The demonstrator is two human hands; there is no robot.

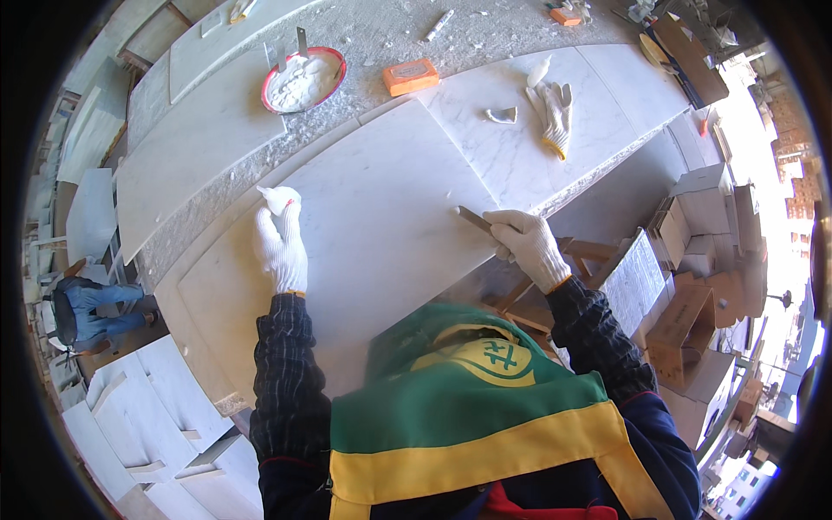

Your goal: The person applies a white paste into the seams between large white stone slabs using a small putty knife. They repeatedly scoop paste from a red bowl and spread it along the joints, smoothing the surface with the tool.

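Observation:
Both my hands wear white knit gloves and reach over a pale, grey-veined marble slab [390, 191]. My left hand [282, 256], over the slab's left part, is closed on a crumpled white cloth [278, 199] that pokes out above the fingers. At the slab's right edge, my right hand [530, 247] grips a putty knife [473, 219], its flat blade pointing left over the stone. The fingers hide the knife's handle. Beyond the slab stands a red-rimmed bowl [344, 68] holding white paste or powder, with another flat blade [302, 42] upright in it.
Right of the bowl lies an orange block [411, 77]. A spare glove [553, 113] and a small grey scrap [502, 114] lie on the neighbouring slab. Cardboard boxes [685, 329] are stacked at right. Stone slabs [147, 416] lean at lower left; a person [91, 308] is at far left.

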